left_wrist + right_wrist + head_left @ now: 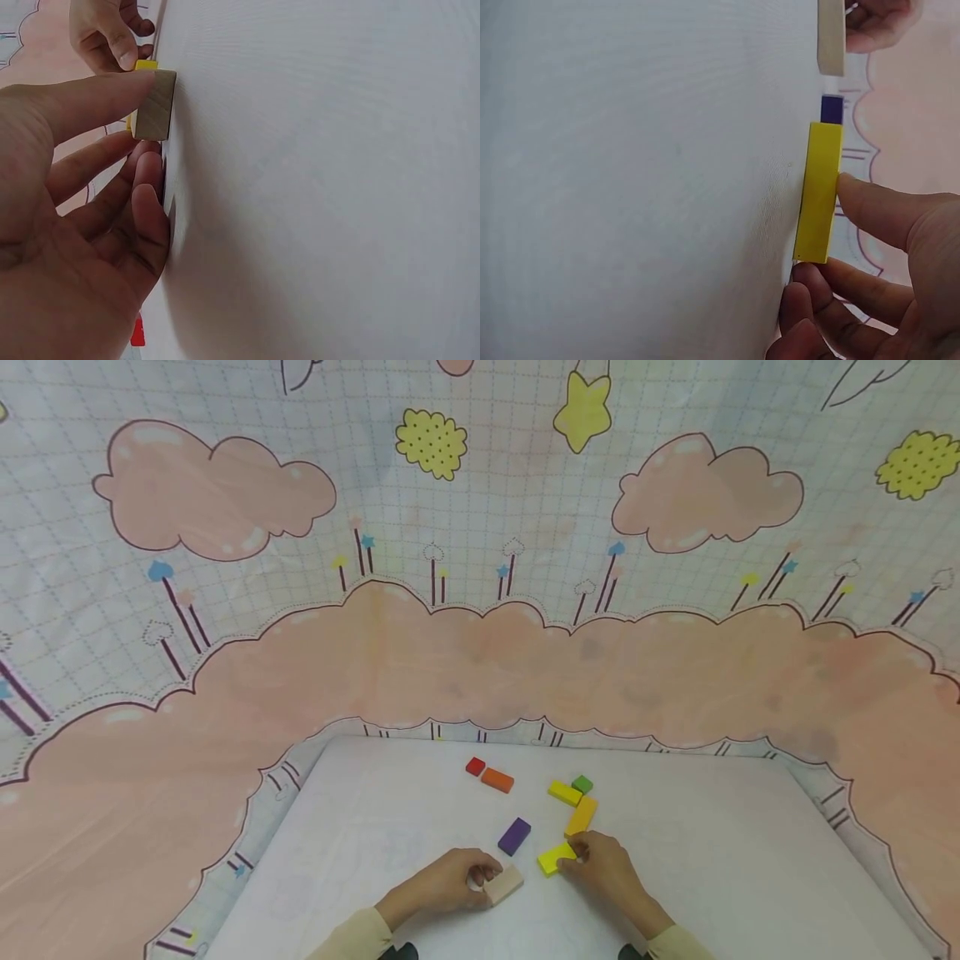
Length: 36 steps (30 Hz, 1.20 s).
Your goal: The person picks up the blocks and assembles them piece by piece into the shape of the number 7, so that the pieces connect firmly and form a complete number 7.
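Note:
My left hand (450, 883) pinches a plain wooden block (504, 886) between thumb and fingers at its left end, low over the white tabletop. In the left wrist view the thumb lies along the top of this block (156, 109), other fingers behind it. To its right, my right hand (607, 872) grips the near right end of a bright yellow block (553, 859). The right wrist view shows the thumb on that yellow block's (821, 195) upper edge and fingertips at its near end. Between and beyond both hands lies a purple block (514, 837).
An orange-yellow block (582, 815) lies just beyond my right fingers, with another yellow block (565, 792) and a green block (582, 784) close by. Farther left are a red block (475, 766) and an orange block (498, 780). A patterned cloth (480, 668) surrounds the white table (360, 810).

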Motion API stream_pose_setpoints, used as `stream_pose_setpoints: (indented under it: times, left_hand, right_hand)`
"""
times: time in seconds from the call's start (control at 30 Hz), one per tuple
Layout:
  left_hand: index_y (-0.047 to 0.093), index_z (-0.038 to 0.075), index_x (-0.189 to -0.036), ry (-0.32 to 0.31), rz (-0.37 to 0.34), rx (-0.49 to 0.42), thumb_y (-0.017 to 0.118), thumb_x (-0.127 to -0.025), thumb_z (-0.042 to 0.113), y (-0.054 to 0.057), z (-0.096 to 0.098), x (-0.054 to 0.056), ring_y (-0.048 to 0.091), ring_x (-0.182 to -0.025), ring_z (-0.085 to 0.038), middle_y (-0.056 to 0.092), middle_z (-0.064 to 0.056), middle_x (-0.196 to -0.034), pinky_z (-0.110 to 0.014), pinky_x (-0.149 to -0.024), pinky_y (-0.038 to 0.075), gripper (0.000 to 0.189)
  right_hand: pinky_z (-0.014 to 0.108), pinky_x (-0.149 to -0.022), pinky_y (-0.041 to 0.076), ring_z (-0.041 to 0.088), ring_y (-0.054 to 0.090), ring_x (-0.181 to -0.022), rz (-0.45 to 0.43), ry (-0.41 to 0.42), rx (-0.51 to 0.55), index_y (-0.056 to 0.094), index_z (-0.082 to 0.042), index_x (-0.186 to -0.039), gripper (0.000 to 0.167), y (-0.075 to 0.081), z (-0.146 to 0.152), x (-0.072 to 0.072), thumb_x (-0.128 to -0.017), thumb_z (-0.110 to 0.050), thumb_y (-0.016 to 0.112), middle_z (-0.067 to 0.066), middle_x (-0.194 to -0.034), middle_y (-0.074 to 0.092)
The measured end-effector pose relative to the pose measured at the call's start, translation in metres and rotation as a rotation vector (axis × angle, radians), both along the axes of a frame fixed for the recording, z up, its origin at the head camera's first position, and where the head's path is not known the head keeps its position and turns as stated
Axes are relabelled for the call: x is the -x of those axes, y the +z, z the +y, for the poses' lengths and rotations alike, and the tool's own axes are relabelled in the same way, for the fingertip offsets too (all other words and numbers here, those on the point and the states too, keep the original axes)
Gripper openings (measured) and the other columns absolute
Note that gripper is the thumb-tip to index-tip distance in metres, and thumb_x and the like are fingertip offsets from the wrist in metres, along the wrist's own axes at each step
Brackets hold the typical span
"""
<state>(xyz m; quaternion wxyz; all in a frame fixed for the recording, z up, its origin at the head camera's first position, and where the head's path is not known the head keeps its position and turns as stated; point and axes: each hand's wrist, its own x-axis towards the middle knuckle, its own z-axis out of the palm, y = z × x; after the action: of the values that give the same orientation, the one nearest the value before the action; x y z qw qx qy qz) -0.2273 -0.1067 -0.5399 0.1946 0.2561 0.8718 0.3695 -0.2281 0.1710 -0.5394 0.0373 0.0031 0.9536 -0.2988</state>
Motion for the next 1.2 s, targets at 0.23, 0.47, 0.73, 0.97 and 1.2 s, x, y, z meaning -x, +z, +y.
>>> stream_pose_setpoints:
  times: [0.23, 0.47, 0.73, 0.97, 1.2]
  left_hand:
    - [0.068, 0.016, -0.118, 0.020, 0.019, 0.033, 0.080, -0.080, 0.018, 0.000, 0.005, -0.001, 0.054, -0.084, 0.002, 0.061, 0.016, -0.094, -0.018, -0.075, 0.048, 0.040]
    - [0.069, 0.018, -0.117, 0.035, 0.048, 0.075, 0.081, -0.079, 0.021, 0.004, 0.010, -0.005, 0.053, -0.082, 0.001, 0.061, 0.016, -0.091, -0.018, -0.074, 0.048, 0.040]
    - [0.068, 0.021, -0.118, 0.052, 0.091, 0.144, 0.081, -0.080, 0.029, 0.004, 0.016, -0.007, 0.050, -0.081, 0.002, 0.059, 0.018, -0.090, -0.020, -0.074, 0.047, 0.041]
    - [0.068, 0.021, -0.116, 0.056, 0.096, 0.153, 0.080, -0.081, 0.030, 0.007, 0.020, -0.011, 0.050, -0.080, 0.002, 0.060, 0.018, -0.090, -0.020, -0.073, 0.047, 0.038]
    - [0.067, 0.023, -0.116, 0.053, 0.122, 0.162, 0.079, -0.081, 0.035, 0.007, 0.022, -0.014, 0.050, -0.080, 0.003, 0.059, 0.018, -0.090, -0.021, -0.073, 0.046, 0.038]
  right_hand:
    - [0.031, -0.072, 0.052, 0.012, 0.056, -0.081, 0.021, 0.034, 0.002, 0.069, -0.003, -0.113, 0.045, 0.001, 0.002, 0.001, -0.078, -0.027, 0.082, 0.002, -0.098, 0.070]
    - [0.031, -0.073, 0.052, 0.012, 0.054, -0.080, 0.024, 0.035, -0.011, 0.069, -0.005, -0.114, 0.043, 0.001, 0.000, 0.002, -0.078, -0.026, 0.082, 0.000, -0.098, 0.070]
    - [0.032, -0.075, 0.053, 0.013, 0.055, -0.080, 0.007, 0.034, -0.026, 0.069, -0.007, -0.114, 0.042, -0.001, -0.001, 0.007, -0.079, -0.027, 0.082, 0.001, -0.099, 0.070]
    - [0.031, -0.075, 0.053, 0.013, 0.055, -0.080, -0.010, 0.048, -0.007, 0.070, -0.009, -0.113, 0.040, 0.000, -0.003, 0.010, -0.079, -0.026, 0.082, -0.001, -0.094, 0.069]
    - [0.034, -0.079, 0.055, 0.013, 0.057, -0.084, -0.017, 0.064, 0.000, 0.070, -0.010, -0.114, 0.040, 0.000, -0.005, 0.013, -0.079, -0.026, 0.081, 0.000, -0.101, 0.070]
